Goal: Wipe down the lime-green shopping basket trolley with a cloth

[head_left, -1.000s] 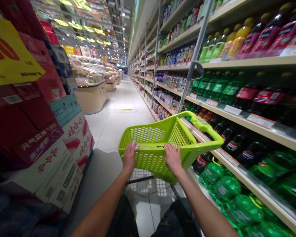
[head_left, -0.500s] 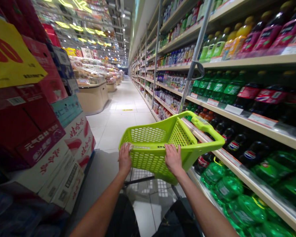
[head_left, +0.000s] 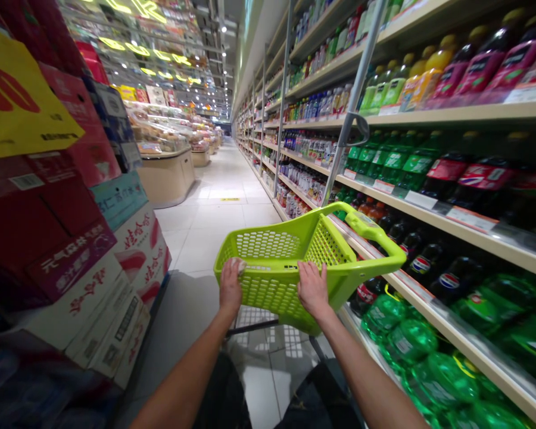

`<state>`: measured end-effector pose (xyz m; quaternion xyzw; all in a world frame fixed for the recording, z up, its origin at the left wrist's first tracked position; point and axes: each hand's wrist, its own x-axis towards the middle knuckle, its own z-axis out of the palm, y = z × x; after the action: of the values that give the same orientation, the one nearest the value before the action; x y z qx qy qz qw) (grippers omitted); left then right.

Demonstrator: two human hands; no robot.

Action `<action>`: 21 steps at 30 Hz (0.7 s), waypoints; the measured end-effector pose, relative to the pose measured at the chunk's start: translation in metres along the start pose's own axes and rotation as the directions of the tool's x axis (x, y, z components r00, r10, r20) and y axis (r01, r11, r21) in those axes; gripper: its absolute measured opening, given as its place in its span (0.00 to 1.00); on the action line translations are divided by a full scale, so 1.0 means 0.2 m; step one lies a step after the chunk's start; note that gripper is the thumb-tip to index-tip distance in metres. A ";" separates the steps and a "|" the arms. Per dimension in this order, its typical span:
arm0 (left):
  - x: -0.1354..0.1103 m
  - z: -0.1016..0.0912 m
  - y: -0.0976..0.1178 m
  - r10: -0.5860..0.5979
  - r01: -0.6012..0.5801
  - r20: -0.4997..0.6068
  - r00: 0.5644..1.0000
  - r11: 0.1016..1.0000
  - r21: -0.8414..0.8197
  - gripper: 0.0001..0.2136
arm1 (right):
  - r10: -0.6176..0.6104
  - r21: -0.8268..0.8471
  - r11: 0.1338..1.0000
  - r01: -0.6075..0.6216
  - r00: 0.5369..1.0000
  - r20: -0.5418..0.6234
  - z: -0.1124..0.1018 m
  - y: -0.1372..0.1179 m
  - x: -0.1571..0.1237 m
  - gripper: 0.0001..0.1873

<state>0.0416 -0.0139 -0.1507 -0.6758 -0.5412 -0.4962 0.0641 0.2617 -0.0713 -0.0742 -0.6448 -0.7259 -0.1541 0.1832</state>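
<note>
A lime-green shopping cart (head_left: 268, 286) with a perforated basket stands sideways before me, its handle toward the shelves on the right. My left hand (head_left: 230, 287) is closed round a crumpled whitish cloth (head_left: 237, 266) and presses it on the near rim, close to the basket's left end. On the same rim, farther right, my right hand (head_left: 312, 287) grips the edge with its fingers hooked over into the basket; its thumb sticks up.
Shelves (head_left: 451, 202) of drink bottles run along the right, close to the cart handle. Stacked cartons (head_left: 84, 256) rise at the left under a yellow price sign (head_left: 22, 89). Ahead, a tiled aisle (head_left: 223, 190) leads past display counters (head_left: 167, 176).
My left hand has slid slightly to the right along the rim with the cloth. My right hand keeps its place on the edge, and the cart has hardly moved.
</note>
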 end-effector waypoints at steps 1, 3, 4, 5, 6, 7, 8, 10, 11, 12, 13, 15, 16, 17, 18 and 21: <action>0.00 0.01 0.02 0.011 -0.011 0.001 1.000 1.000 -0.002 0.25 | 0.006 -0.002 1.000 -0.006 1.000 -0.003 0.00 -0.01 0.00 0.24; -0.02 0.06 0.12 0.127 -0.124 0.066 0.990 0.991 -0.043 0.24 | 0.008 -0.007 1.000 -0.008 1.000 -0.008 0.00 -0.01 0.00 0.24; -0.03 0.08 0.18 0.202 -0.194 0.109 0.973 0.978 -0.075 0.24 | 0.004 -0.010 1.000 -0.004 1.000 -0.008 0.00 -0.01 0.00 0.24; -0.03 0.10 0.23 0.257 -0.245 0.137 0.957 0.964 -0.100 0.24 | 0.000 -0.012 1.000 0.000 1.000 -0.008 0.00 -0.01 0.00 0.25; -0.03 0.12 0.26 0.290 -0.274 0.156 0.944 0.955 -0.116 0.23 | -0.005 -0.013 1.000 0.005 1.000 -0.006 0.00 -0.01 0.00 0.25; -0.03 0.11 0.26 0.292 -0.276 0.162 0.943 0.954 -0.117 0.23 | -0.009 -0.012 1.000 0.009 1.000 -0.003 0.00 0.00 0.00 0.25; -0.03 0.10 0.23 0.261 -0.248 0.149 0.954 0.963 -0.103 0.23 | -0.013 -0.009 1.000 0.013 1.000 -0.001 0.00 0.00 0.00 0.25; -0.01 0.04 0.11 0.153 -0.148 0.100 0.983 0.987 -0.056 0.23 | -0.018 0.000 1.000 0.018 1.000 -0.003 0.00 0.01 0.00 0.25; 0.00 0.01 0.05 0.080 -0.079 0.053 0.995 0.997 -0.022 0.23 | -0.017 0.004 1.000 0.017 1.000 -0.005 0.00 0.00 0.00 0.25; 0.01 -0.02 -0.01 0.034 -0.034 0.026 0.999 0.999 -0.001 0.23 | -0.012 0.007 1.000 0.012 1.000 -0.008 0.00 0.00 0.00 0.25; 0.02 -0.04 -0.05 -0.004 0.004 0.002 1.000 1.000 0.018 0.23 | -0.002 0.008 1.000 0.002 1.000 -0.010 0.00 -0.01 0.00 0.24; 0.02 -0.04 -0.04 -0.002 0.002 0.007 1.000 1.000 0.026 0.24 | 0.020 0.008 1.000 -0.019 1.000 -0.013 0.00 -0.02 0.01 0.24; 0.01 -0.02 0.00 0.037 -0.037 0.034 0.999 0.999 0.015 0.24 | 0.027 0.009 1.000 -0.027 1.000 -0.013 0.00 -0.03 0.01 0.24; 0.00 0.01 0.06 0.097 -0.096 0.076 0.992 0.995 -0.008 0.24 | 0.030 0.010 0.999 -0.030 0.999 -0.011 0.00 -0.03 0.01 0.24; -0.01 0.04 0.12 0.170 -0.166 0.123 0.978 0.985 -0.041 0.23 | 0.029 0.010 1.000 -0.029 1.000 -0.009 0.01 -0.03 0.01 0.24; -0.02 0.09 0.22 0.296 -0.279 0.197 0.935 0.954 -0.111 0.22 | 0.010 -0.007 1.000 -0.010 1.000 -0.004 0.01 -0.02 0.01 0.25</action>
<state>0.0882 -0.0241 -0.1431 -0.7987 -0.4195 -0.4284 0.0502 0.2575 -0.0695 -0.0746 -0.6488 -0.7217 -0.1572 0.1831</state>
